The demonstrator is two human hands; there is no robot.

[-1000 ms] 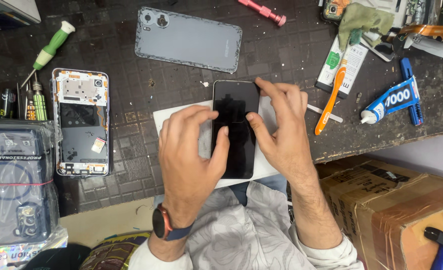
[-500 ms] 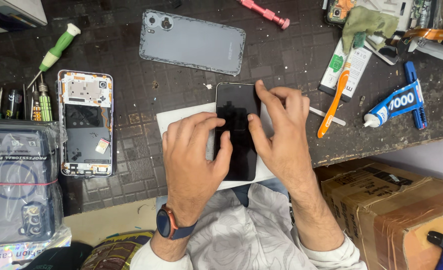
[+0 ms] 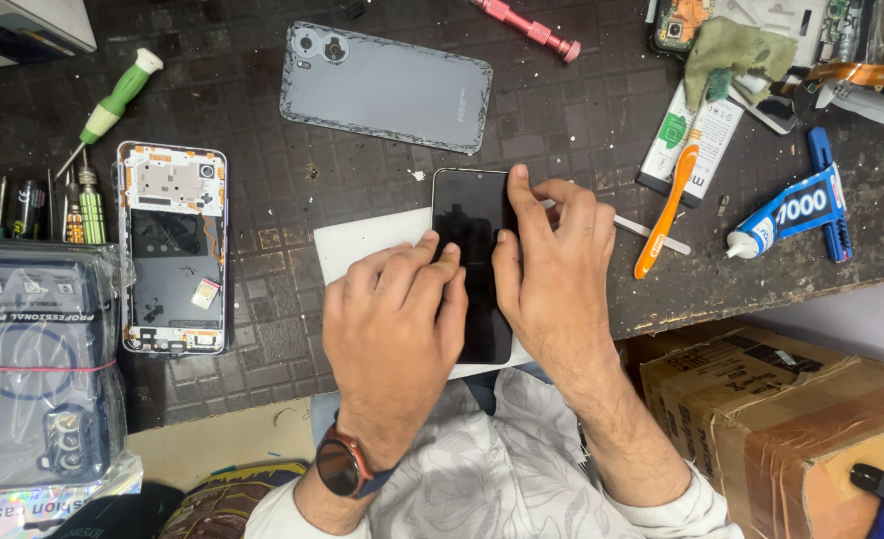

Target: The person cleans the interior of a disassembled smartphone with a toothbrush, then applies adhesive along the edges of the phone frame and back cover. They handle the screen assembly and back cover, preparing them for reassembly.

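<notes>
- A black phone screen lies face up on a white pad at the near edge of the dark workbench, just in front of the person.
- The left hand presses flat on the screen's left side, fingers together, clasping nothing.
- The right hand rests on the right edge, fingers spread, forefinger at the top corner; pressing, not gripping.
- At 12 o'clock from the screen lies a grey back cover.
- At 9 o'clock, an opened phone frame; beyond it, a green-handled screwdriver.
- At 3 o'clock, an orange toothbrush and a blue glue tube.
</notes>
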